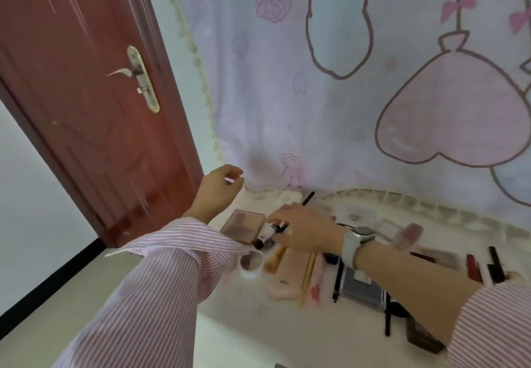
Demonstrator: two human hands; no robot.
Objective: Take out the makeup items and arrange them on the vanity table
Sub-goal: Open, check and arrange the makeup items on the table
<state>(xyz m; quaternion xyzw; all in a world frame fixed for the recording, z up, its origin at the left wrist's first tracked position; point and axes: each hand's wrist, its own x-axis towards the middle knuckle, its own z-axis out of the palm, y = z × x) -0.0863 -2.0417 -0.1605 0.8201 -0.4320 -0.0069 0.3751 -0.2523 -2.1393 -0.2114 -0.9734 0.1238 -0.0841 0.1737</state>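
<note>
Makeup items lie in rows on the vanity table (287, 327), which has a white lace cloth over it. My right hand (304, 231), with a watch on its wrist, hovers over the back left of the rows and pinches a thin black makeup pencil (309, 197) whose tip points up toward the wall. Just under its fingers lies a small white and black tube (268, 232). My left hand (219, 188) is raised near the wall, left of the items, fingers loosely curled and holding nothing. A pink-brown palette (244, 225) lies below it.
A small round white jar (251, 265), a pink case (287, 278), a yellow pencil (307, 275), a grey palette (362, 285), a pink bottle (408, 237), a red lipstick (472, 267) and a dark box (422, 337) lie on the cloth. A red-brown door (86, 94) stands left. A printed curtain (359, 94) hangs behind.
</note>
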